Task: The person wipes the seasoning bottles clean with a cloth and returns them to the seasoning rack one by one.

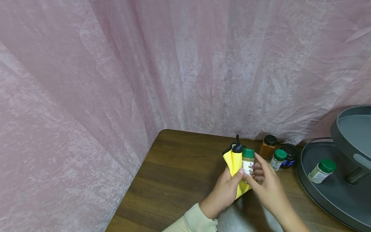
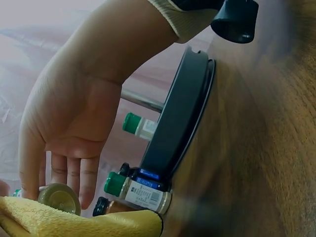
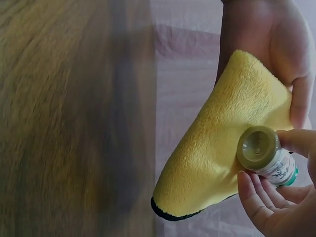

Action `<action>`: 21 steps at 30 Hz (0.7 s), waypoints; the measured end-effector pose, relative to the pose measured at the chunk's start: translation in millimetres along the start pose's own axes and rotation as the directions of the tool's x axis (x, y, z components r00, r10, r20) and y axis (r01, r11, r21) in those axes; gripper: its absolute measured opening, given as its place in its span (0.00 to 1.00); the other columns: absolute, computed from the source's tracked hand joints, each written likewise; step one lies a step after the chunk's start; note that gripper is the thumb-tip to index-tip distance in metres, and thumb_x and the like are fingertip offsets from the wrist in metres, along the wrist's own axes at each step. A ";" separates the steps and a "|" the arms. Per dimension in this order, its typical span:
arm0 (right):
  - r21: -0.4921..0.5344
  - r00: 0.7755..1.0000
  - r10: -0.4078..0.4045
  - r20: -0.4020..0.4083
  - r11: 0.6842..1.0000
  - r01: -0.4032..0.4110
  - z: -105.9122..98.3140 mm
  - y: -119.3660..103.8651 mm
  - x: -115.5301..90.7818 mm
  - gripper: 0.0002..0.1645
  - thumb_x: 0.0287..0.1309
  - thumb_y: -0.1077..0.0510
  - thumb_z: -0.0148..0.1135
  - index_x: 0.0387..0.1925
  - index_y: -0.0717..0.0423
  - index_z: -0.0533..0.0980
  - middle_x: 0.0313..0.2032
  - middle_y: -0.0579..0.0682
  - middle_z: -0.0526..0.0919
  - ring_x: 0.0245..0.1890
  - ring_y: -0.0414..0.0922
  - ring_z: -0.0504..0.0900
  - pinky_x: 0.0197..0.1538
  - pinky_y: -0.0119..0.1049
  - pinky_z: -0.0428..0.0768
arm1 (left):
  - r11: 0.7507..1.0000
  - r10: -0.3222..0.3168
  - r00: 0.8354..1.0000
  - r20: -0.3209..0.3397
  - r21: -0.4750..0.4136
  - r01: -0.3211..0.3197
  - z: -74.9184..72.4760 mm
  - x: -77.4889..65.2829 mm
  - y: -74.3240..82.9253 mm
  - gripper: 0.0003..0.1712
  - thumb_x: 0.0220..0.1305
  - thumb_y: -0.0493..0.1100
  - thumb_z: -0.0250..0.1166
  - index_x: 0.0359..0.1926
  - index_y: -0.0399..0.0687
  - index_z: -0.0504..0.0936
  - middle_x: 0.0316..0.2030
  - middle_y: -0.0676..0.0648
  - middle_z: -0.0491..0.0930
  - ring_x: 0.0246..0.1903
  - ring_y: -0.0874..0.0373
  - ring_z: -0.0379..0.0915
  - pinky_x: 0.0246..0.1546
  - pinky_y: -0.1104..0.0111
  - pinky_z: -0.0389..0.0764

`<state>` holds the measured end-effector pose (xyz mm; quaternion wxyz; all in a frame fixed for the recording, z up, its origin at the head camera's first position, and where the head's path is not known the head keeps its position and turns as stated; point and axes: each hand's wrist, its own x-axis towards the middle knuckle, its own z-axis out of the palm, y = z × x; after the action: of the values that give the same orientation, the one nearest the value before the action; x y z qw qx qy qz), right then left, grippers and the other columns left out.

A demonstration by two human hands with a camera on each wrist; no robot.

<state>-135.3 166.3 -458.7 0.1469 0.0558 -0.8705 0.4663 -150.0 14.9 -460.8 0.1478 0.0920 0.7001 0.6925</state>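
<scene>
A yellow cloth (image 1: pixel 237 161) with black edging is gripped by my left hand (image 1: pixel 222 190), its thumb over the front. Against the cloth's right side stands a spice jar (image 1: pixel 248 162) with a green lid and a white label. My right hand (image 1: pixel 268 183) holds this jar between thumb and fingers, above the table. In the right wrist view the round base of the jar (image 3: pixel 257 147) faces the camera, close to the fuzzy face of the cloth (image 3: pixel 222 133). The cloth hangs down below the left hand to a dark-edged corner.
To the right on the wooden table (image 1: pixel 174 161) stand a brown jar (image 1: pixel 268 146) with a black lid, another green-lidded jar (image 1: pixel 278 159) and a dark jar (image 1: pixel 289 154). A grey two-tier round tray (image 1: pixel 307 193) carries one more green-lidded jar (image 1: pixel 322 171). Pink curtain (image 1: pixel 203 64) hangs behind.
</scene>
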 end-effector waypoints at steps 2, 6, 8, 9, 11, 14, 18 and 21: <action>-0.020 1.000 0.006 -0.015 1.000 -0.006 -1.3 1.6 0.7 0.46 0.59 0.61 0.72 0.75 0.59 0.60 0.49 0.56 0.76 0.41 0.27 0.74 0.43 0.23 0.81 | 1.000 -0.002 1.000 0.014 0.000 0.002 0.9 -0.6 0.0 0.16 0.77 0.53 0.53 0.59 0.55 0.70 0.47 0.55 0.79 0.46 0.66 0.77 0.50 0.72 0.78; -0.060 1.000 0.004 -0.024 0.998 -0.005 -2.4 2.3 0.9 0.46 0.59 0.60 0.73 0.74 0.60 0.61 0.48 0.56 0.76 0.41 0.28 0.75 0.42 0.20 0.80 | 1.000 -0.012 1.000 0.022 -0.005 0.012 1.4 -0.8 -0.1 0.17 0.77 0.54 0.53 0.60 0.55 0.69 0.48 0.55 0.78 0.47 0.66 0.78 0.50 0.71 0.79; -0.078 1.000 0.010 -0.001 0.997 -0.010 -2.6 0.8 0.2 0.46 0.61 0.57 0.71 0.76 0.58 0.60 0.50 0.56 0.76 0.42 0.32 0.77 0.43 0.22 0.80 | 1.000 -0.014 1.000 0.017 -0.018 0.015 1.0 0.0 -0.6 0.17 0.77 0.54 0.53 0.60 0.55 0.69 0.48 0.54 0.78 0.47 0.65 0.78 0.50 0.71 0.80; -0.089 1.000 0.012 0.019 0.996 -0.010 -2.5 -0.3 -0.5 0.46 0.62 0.56 0.70 0.77 0.56 0.58 0.50 0.56 0.77 0.42 0.35 0.78 0.44 0.24 0.81 | 1.000 -0.016 1.000 0.011 -0.025 0.016 0.7 0.4 -0.9 0.18 0.77 0.54 0.53 0.61 0.54 0.68 0.48 0.54 0.78 0.46 0.65 0.78 0.50 0.71 0.80; -0.104 0.999 0.010 0.054 0.995 -0.004 -2.3 -3.2 -1.6 0.46 0.65 0.53 0.67 0.78 0.52 0.56 0.51 0.55 0.79 0.43 0.39 0.79 0.46 0.27 0.81 | 0.999 -0.018 1.000 -0.001 -0.033 0.017 -0.7 1.4 -1.2 0.19 0.77 0.54 0.52 0.62 0.54 0.68 0.48 0.53 0.78 0.46 0.64 0.78 0.49 0.70 0.80; -0.101 0.996 -0.011 0.084 0.995 0.019 -1.4 -6.3 -3.8 0.44 0.68 0.53 0.64 0.78 0.49 0.55 0.51 0.54 0.81 0.43 0.41 0.80 0.47 0.32 0.82 | 0.998 -0.010 1.000 -0.008 -0.065 0.009 -2.9 2.8 -1.6 0.20 0.78 0.54 0.51 0.63 0.52 0.66 0.49 0.51 0.78 0.45 0.63 0.78 0.49 0.68 0.81; -0.088 0.996 -0.027 0.086 0.996 0.035 1.1 -8.6 -5.9 0.43 0.67 0.53 0.65 0.78 0.49 0.57 0.49 0.53 0.82 0.42 0.39 0.81 0.46 0.33 0.83 | 0.994 -0.006 1.000 -0.011 -0.109 0.004 -5.7 4.8 -0.8 0.21 0.78 0.55 0.51 0.64 0.52 0.66 0.48 0.49 0.78 0.44 0.61 0.79 0.47 0.68 0.82; -0.074 0.996 -0.017 0.090 0.997 0.023 2.7 -9.3 -6.5 0.45 0.65 0.53 0.67 0.77 0.50 0.57 0.47 0.51 0.82 0.41 0.38 0.80 0.45 0.33 0.83 | 0.993 -0.010 1.000 -0.018 -0.119 0.008 -7.1 6.0 -0.1 0.22 0.78 0.56 0.52 0.64 0.52 0.66 0.47 0.49 0.78 0.43 0.60 0.79 0.45 0.68 0.82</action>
<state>-127.5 158.7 -454.7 0.1146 0.0797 -0.8925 0.4290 -158.0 10.2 -461.4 0.1497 0.0733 0.6596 0.7329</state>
